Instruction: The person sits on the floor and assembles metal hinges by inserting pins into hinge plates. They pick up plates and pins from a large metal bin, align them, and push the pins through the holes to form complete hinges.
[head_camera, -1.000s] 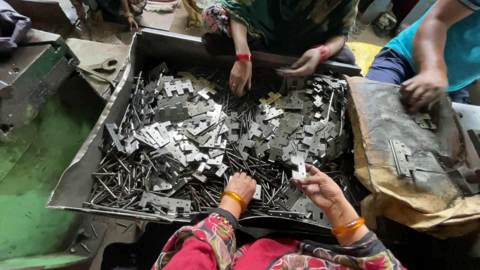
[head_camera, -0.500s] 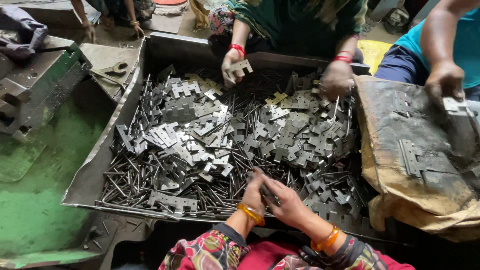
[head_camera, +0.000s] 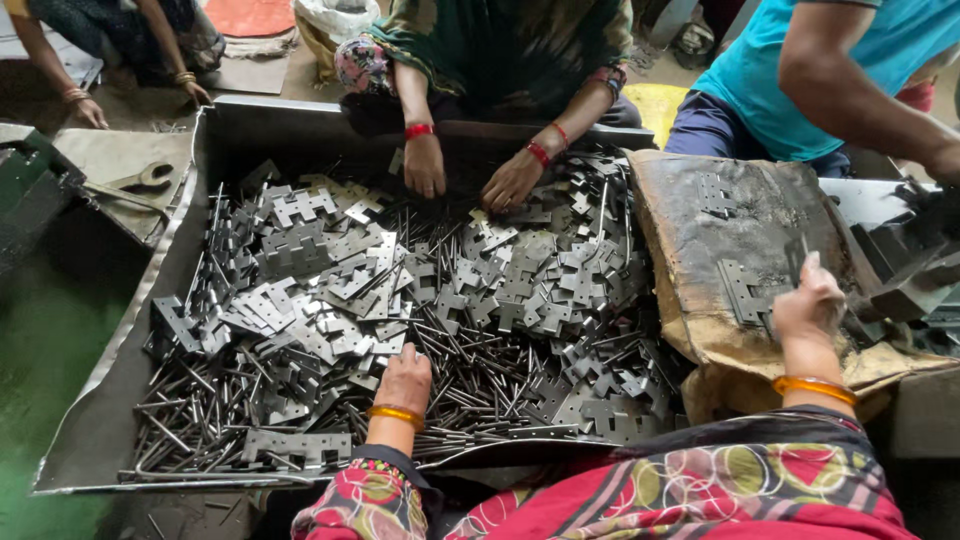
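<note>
Countless hinge plates (head_camera: 420, 290) in metal tray (head_camera: 110, 420), green floor (head_camera: 40, 340).

Shiny metal hinge plates (head_camera: 520, 290) and pins (head_camera: 470, 370); rough, stained sacking (head_camera: 700, 250).

Metal workshop: tray (head_camera: 120, 400) w/ stamped hinge plates (head_camera: 540, 280), pins (head_camera: 470, 385)

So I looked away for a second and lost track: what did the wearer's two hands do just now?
The right hand swung out of the tray to the sacking-covered bench, by the hinge plates there; whether it grips one is unclear. The left hand, which had met the right over the heap, dropped onto the metal pins. The co-worker's hands opposite went back into the pile. Tray and bench stayed put.
</note>
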